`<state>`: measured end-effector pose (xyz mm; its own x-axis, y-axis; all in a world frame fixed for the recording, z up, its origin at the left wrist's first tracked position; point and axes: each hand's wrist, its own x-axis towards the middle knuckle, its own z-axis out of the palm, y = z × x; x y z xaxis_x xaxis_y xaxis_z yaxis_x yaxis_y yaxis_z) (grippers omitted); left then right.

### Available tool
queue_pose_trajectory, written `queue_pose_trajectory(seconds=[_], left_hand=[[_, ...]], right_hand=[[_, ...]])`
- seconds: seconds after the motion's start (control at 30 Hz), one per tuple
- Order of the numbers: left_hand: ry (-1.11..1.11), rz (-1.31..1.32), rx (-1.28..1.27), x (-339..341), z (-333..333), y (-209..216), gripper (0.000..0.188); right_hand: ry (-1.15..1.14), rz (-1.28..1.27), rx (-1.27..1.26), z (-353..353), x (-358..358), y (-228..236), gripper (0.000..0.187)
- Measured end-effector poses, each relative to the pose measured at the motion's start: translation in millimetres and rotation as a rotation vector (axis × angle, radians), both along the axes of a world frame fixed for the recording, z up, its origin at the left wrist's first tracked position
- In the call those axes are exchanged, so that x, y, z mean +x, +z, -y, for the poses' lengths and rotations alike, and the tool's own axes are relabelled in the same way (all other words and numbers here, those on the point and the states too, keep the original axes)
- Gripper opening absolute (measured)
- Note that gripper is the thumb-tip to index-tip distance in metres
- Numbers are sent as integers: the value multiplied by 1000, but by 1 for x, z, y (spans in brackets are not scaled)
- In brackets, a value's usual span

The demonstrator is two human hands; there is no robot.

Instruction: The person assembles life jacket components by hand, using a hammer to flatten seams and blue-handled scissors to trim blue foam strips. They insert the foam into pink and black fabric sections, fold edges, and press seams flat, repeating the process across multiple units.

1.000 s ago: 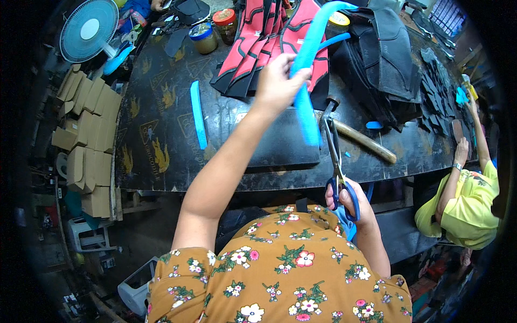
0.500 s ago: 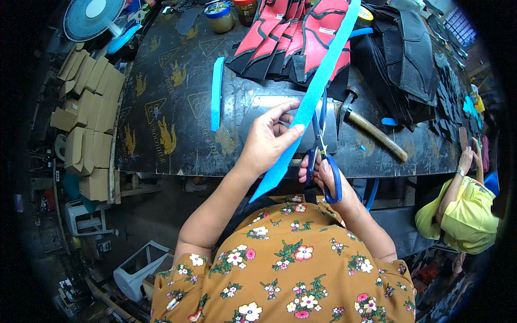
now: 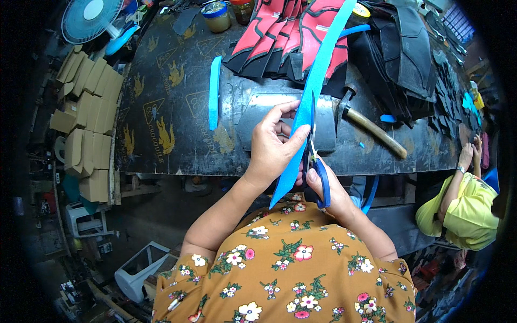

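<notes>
Dark table (image 3: 194,156), hammer (image 3: 377,133) lying to the right, and over the near edge a blue strip (image 3: 320,64) slants, pinched in the left hand's grip (image 3: 273,144); the right hand's grip (image 3: 335,195) is wrapped round scissors (image 3: 313,153), blades at the strip!

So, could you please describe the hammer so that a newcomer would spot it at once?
On the large black table, find the black stack beside the red pieces. Closer to the table's front edge, right of the blue-handled scissors, the hammer lies slantwise. Its long wooden handle sets it apart from the black stack and the small blue piece beside it.
</notes>
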<state>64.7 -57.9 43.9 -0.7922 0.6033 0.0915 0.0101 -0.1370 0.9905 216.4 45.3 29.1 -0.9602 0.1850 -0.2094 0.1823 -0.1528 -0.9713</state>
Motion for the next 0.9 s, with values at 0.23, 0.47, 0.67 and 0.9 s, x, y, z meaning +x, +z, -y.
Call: queue_pose_trajectory(seconds=[0.23,0.47,0.67,0.9], left_hand=[[-6,-16,1,1,-1,-5,53],[-148,202,-20,0,15,-9,53],[307,-272,111,-104,37,2,51],[508,-1138,-319,-184,-37,16,40]], right_hand=[[-53,26,-73,3,-2,0,45],[-117,219,-234,-6,-1,6,27],[14,95,-298,-23,14,-1,48],[-55,-35,-381,-26,38,-3,62]])
